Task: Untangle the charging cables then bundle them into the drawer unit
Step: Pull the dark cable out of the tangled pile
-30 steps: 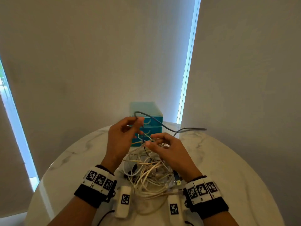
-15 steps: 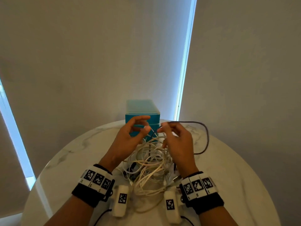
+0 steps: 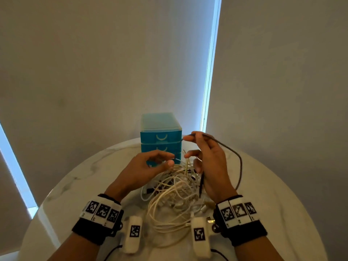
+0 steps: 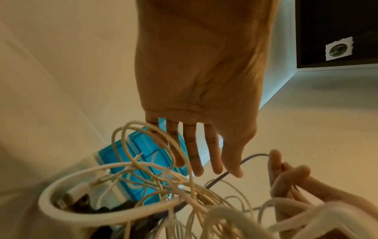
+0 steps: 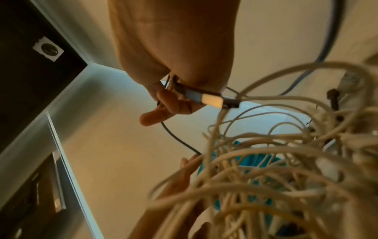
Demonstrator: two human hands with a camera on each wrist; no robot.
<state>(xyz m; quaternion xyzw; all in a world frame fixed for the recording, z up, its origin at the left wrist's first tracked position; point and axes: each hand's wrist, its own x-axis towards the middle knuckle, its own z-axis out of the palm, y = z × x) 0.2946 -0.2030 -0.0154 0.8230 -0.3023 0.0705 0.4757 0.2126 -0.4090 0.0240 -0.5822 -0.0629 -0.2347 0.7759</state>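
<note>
Right hand (image 3: 211, 162) has lifted the dark cable (image 3: 239, 162) higher.

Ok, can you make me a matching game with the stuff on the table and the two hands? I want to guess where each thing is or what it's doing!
Things:
1. dark cable
2. white cables
3. blue drawer unit
4. left hand

Places or states:
A. at the far edge of the table, drawers closed
B. fingers straight, over the pile
C. pinched in the right hand, looping out to the right
D. tangled in a heap between the wrists

Pairs: 1-C, 2-D, 3-A, 4-B
</note>
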